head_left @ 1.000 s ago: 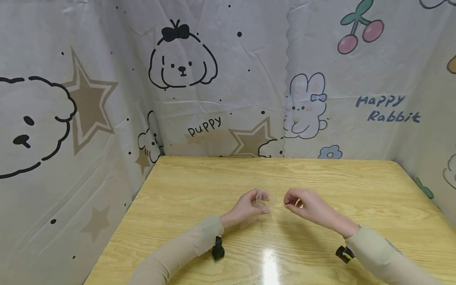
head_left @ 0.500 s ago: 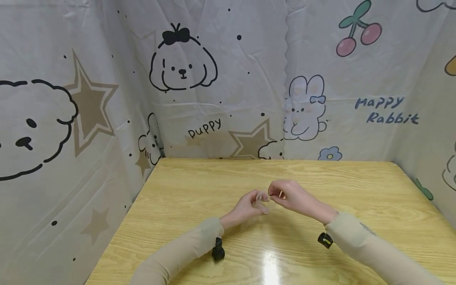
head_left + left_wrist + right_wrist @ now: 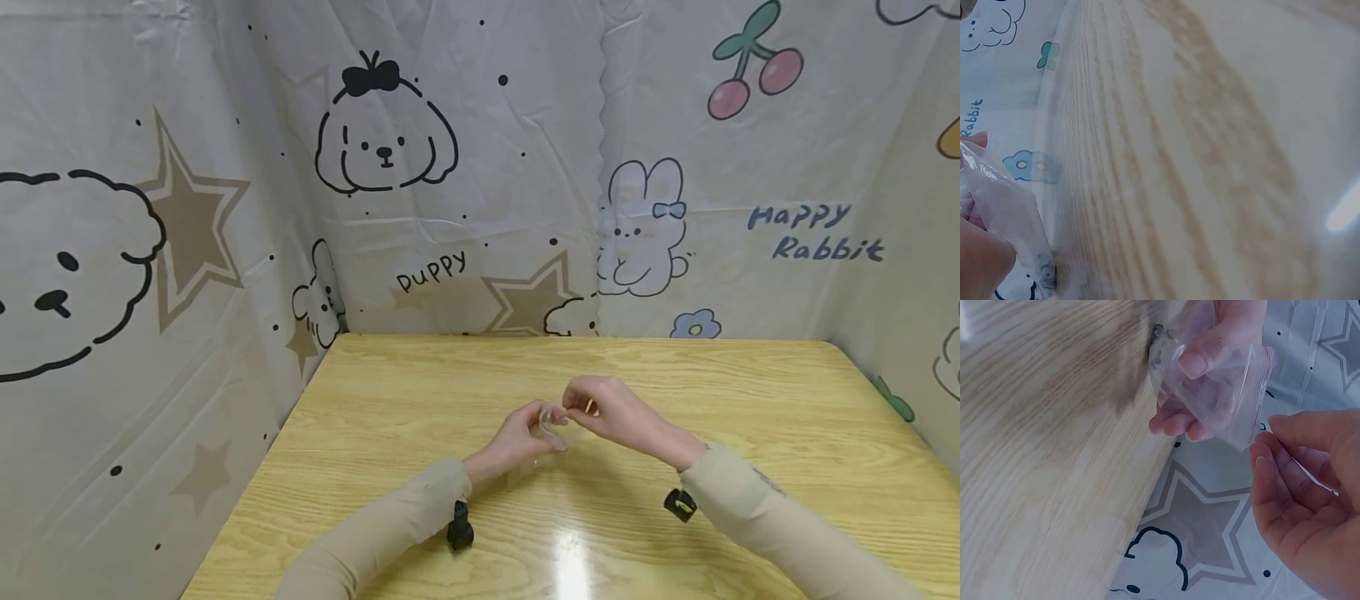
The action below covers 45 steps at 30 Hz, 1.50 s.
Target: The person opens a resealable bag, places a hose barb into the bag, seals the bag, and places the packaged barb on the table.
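Observation:
My left hand (image 3: pixel 517 437) grips a clear plastic zip bag (image 3: pixel 551 429) above the table, thumb on one side and fingers on the other. In the right wrist view the bag (image 3: pixel 1235 394) has its zip edge turned toward my right hand (image 3: pixel 1310 487). Small dark bits (image 3: pixel 1156 334), too blurred to name, show at its far end; the left wrist view also has this bag (image 3: pixel 1007 194) at its left edge. Thumb and forefinger of my right hand (image 3: pixel 615 412) are brought together at the zip edge's corner. Whether something is pinched there is hidden.
The wood-grain table (image 3: pixel 420 375) extends around both hands, with a bright light reflection near its front. Printed cloth (image 3: pixel 465 167) hangs behind and at the sides. A black wrist camera hangs under each sleeve.
My right hand has moved left from beside the bag to its edge, then held nearly still. The left hand keeps its grip on the bag in the same place.

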Motion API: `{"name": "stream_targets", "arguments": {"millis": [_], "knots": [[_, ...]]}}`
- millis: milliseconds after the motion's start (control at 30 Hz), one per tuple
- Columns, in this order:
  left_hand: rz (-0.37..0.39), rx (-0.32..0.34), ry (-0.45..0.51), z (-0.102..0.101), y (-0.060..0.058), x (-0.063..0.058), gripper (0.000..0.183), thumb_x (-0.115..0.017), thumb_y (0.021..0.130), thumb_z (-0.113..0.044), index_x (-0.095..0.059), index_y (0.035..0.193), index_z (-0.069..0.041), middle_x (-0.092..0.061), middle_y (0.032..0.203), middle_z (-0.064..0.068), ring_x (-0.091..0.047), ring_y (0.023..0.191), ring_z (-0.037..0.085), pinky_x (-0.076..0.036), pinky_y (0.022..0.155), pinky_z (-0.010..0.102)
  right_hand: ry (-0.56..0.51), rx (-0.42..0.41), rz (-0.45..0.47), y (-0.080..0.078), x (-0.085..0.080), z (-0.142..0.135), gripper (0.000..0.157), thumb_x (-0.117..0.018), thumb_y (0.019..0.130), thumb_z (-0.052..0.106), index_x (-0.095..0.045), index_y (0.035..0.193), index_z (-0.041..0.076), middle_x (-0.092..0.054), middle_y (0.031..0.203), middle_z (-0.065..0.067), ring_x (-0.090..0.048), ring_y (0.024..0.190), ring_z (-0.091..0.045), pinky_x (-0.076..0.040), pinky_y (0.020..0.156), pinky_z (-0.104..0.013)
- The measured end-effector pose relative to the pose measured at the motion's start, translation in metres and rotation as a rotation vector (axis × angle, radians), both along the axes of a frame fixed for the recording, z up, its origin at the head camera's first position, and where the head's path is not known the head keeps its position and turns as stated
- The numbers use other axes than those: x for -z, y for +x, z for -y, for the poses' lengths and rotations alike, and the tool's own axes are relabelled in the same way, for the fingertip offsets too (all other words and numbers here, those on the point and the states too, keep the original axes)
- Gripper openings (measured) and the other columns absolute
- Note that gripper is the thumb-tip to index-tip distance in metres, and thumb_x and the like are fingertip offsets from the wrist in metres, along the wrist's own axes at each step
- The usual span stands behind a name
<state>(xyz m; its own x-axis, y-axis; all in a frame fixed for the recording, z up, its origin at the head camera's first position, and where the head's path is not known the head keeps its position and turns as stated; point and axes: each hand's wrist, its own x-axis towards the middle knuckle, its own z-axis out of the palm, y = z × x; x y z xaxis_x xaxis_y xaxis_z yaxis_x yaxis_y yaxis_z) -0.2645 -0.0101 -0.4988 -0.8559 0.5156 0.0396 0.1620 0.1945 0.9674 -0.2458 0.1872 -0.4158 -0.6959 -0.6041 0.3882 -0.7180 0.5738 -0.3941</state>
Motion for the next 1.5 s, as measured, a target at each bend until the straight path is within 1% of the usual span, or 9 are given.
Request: {"name": "stream_targets", "arguments": {"millis": [133,300,400,567,833,1033,1200,1367,1500], "knots": [[-0.007,-0.004,0.001,0.0,0.0,0.0,0.035,-0.076,0.084,-0.003,-0.06,0.116,-0.007,-0.067,0.122,0.012,-0.061,0.121,0.028,-0.051,0.102,0.036,-0.014,0.041,0.02,0.001,0.003,-0.005,0.011,-0.071,0.087,-0.001,-0.067,0.088,0.009,-0.069,0.082,0.001,-0.063,0.072,-0.005,-0.056,0.063,-0.02],[-0.017,-0.008,0.008,0.0,0.0,0.0,0.034,-0.076,0.084,-0.003,-0.06,0.114,-0.006,-0.067,0.123,0.013,-0.063,0.118,0.031,-0.053,0.095,0.028,-0.04,0.115,0.037,0.004,0.007,-0.009,0.01,-0.07,0.088,0.002,-0.067,0.087,0.011,-0.068,0.081,0.002,-0.062,0.072,-0.003,-0.057,0.062,-0.024],[-0.021,-0.018,0.019,0.0,0.0,0.0,0.034,-0.077,0.084,-0.004,-0.06,0.114,-0.005,-0.067,0.123,0.014,-0.064,0.114,0.034,-0.054,0.093,0.025,-0.041,0.156,0.059,0.005,0.01,-0.01,0.007,-0.07,0.089,0.004,-0.067,0.086,0.01,-0.067,0.079,0.002,-0.06,0.07,-0.002,-0.055,0.061,-0.022],[-0.028,-0.041,0.018,-0.001,-0.002,-0.001,0.036,-0.079,0.083,-0.005,-0.061,0.115,-0.004,-0.067,0.123,0.014,-0.062,0.12,0.031,-0.051,0.102,0.031,-0.009,0.194,0.119,0.008,0.011,-0.01,0.007,-0.069,0.091,0.011,-0.067,0.085,0.01,-0.065,0.073,0.004,-0.055,0.064,0.0,-0.05,0.057,-0.016],[-0.062,-0.042,0.004,-0.002,-0.002,-0.003,0.039,-0.079,0.083,-0.006,-0.059,0.116,-0.004,-0.067,0.123,0.014,-0.06,0.122,0.028,-0.046,0.111,0.04,0.004,0.184,0.12,0.011,0.006,-0.007,0.01,-0.069,0.091,0.009,-0.067,0.081,0.009,-0.063,0.068,0.003,-0.047,0.057,0.002,-0.044,0.052,-0.016],[-0.118,0.0,-0.006,-0.001,-0.001,-0.004,0.06,-0.082,0.08,-0.008,-0.05,0.131,-0.002,-0.062,0.129,0.012,-0.056,0.126,0.023,-0.032,0.122,0.043,-0.017,0.21,0.187,0.009,0.0,-0.007,0.009,-0.063,0.092,0.002,-0.069,0.085,0.004,-0.067,0.07,-0.002,-0.048,0.057,0.0,-0.043,0.052,-0.017],[-0.096,0.072,0.016,0.006,-0.002,-0.008,0.065,-0.082,0.081,-0.01,-0.047,0.135,-0.003,-0.057,0.137,0.014,-0.052,0.132,0.02,-0.026,0.125,0.04,-0.029,0.227,0.195,0.007,-0.004,-0.008,0.009,-0.061,0.093,0.001,-0.068,0.088,0.0,-0.069,0.072,-0.008,-0.049,0.055,-0.001,-0.043,0.049,-0.017],[-0.099,0.154,0.021,0.015,-0.006,-0.014,0.06,-0.075,0.086,-0.005,-0.048,0.139,-0.002,-0.056,0.138,0.017,-0.049,0.135,0.023,-0.026,0.125,0.038,-0.03,0.246,0.204,0.005,-0.006,-0.008,0.008,-0.062,0.093,0.002,-0.068,0.088,0.0,-0.07,0.073,-0.008,-0.051,0.057,-0.002,-0.045,0.05,-0.017],[-0.113,0.151,0.026,0.017,-0.008,-0.015,0.045,-0.064,0.094,-0.003,-0.051,0.137,0.0,-0.06,0.134,0.017,-0.052,0.133,0.028,-0.033,0.122,0.043,-0.027,0.256,0.225,0.004,-0.005,-0.007,0.008,-0.062,0.093,0.003,-0.068,0.088,0.0,-0.069,0.074,-0.006,-0.054,0.059,-0.003,-0.046,0.052,-0.017]]}}
